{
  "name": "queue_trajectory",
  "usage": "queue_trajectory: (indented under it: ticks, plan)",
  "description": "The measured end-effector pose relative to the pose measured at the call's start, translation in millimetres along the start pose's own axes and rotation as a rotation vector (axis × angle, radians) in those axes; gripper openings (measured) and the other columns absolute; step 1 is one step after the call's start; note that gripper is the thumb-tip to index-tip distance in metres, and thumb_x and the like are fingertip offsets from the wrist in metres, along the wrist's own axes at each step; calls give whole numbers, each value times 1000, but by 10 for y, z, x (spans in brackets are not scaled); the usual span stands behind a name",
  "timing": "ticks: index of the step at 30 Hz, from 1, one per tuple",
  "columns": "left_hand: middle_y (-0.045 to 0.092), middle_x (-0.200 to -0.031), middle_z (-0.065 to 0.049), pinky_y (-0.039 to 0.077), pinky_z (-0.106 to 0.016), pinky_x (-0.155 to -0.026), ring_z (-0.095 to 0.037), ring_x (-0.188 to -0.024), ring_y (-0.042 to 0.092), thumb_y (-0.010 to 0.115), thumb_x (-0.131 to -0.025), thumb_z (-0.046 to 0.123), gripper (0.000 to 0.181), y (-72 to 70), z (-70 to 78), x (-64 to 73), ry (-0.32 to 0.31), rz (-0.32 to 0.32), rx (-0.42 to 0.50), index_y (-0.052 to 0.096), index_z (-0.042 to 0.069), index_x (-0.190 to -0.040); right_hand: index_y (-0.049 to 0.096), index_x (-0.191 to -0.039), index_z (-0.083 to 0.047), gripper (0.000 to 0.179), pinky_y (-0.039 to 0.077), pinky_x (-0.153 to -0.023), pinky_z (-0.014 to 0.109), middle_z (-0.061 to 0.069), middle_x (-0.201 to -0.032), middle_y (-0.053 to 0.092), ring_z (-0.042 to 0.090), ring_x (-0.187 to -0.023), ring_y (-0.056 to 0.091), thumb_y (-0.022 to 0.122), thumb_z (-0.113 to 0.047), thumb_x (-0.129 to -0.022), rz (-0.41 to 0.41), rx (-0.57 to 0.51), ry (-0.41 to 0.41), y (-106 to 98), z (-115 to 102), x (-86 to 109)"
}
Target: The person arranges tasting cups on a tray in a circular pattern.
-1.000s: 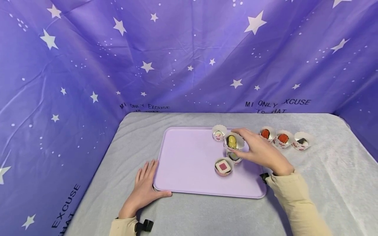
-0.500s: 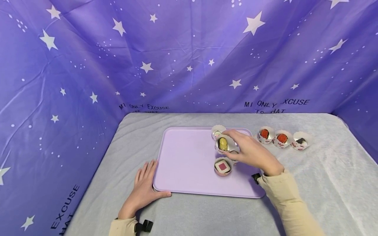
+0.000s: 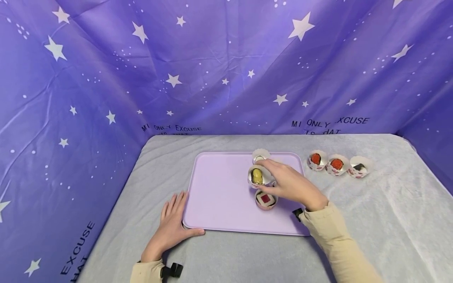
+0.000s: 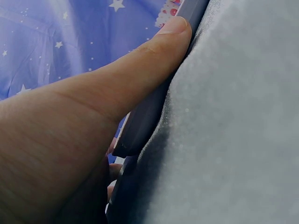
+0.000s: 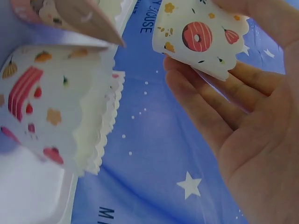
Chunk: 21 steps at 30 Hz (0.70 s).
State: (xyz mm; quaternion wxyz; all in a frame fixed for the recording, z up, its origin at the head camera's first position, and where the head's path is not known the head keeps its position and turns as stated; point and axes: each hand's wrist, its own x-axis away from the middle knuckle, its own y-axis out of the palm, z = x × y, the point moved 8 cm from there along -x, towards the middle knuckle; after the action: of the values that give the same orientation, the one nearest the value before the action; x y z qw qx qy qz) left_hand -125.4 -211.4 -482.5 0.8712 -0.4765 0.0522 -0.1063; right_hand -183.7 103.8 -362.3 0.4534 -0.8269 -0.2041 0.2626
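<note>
Above tray [image 3: 219, 196] | right hand [image 3: 288, 182] pinching yellow-topped cup [image 3: 257, 176], partly screening rear cup [image 3: 260, 152], perhaps another | left hand [image 3: 172, 224] outspread alongside

Patterned cup [image 5: 200, 35] above lilac tray [image 3: 219, 192]

Purple star-printed fabric [image 3: 209, 43] hangs behind a grey cloth-covered table [image 3: 400, 220].

head: bright, even, faint shadows | left wrist: dimmer, grey cloth [image 4: 238, 121] blurred | right wrist: slightly soft
</note>
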Motion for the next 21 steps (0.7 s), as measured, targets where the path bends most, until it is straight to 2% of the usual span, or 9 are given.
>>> queue_trajectory:
  ticks: [10, 21]
  plan:
    - [17, -164, -19, 1, -61, -117, -41, -152, 7, 79, -64, 71, 131, 2, -4, 1, 0, 6, -2, 16, 7, -159, 57, -132, -8, 59, 50, -100, 44, 5, -123, 66, 20, -114, 63, 78, -35, -85, -12, 15, -47, 139, -132, -109]
    - [19, -163, -20, 2, -61, -117, -41, -151, 9, 79, -63, 71, 131, -4, -1, 8, 9, 24, -14, 18, 6, -159, 58, -131, -13, 57, 51, -99, 39, -2, -123, 64, 16, -112, 62, 77, -40, -85, -82, -18, -13, 303, -181, -128]
